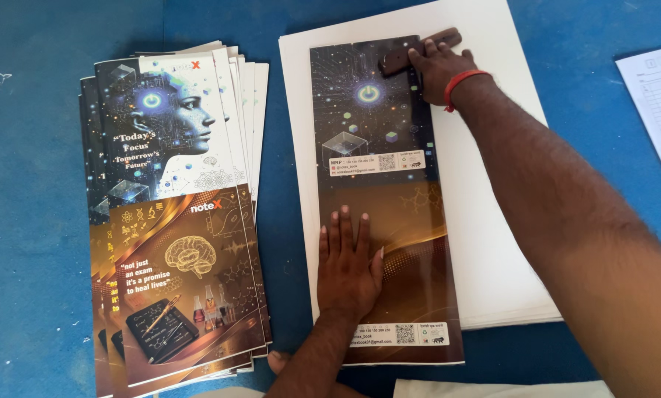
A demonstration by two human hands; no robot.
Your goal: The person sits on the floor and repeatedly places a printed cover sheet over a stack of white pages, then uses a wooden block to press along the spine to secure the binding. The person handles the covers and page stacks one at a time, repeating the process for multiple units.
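A folded printed cover sheet, dark blue above and brown-gold below, lies on a stack of white paper. My left hand presses flat on the lower half of the cover, fingers together. My right hand, with a red band at the wrist, is closed over a dark brown block at the cover's top edge, near the fold.
A fanned pile of similar printed covers lies to the left on the blue table. A white printed form sits at the right edge. Another white sheet shows at the bottom edge.
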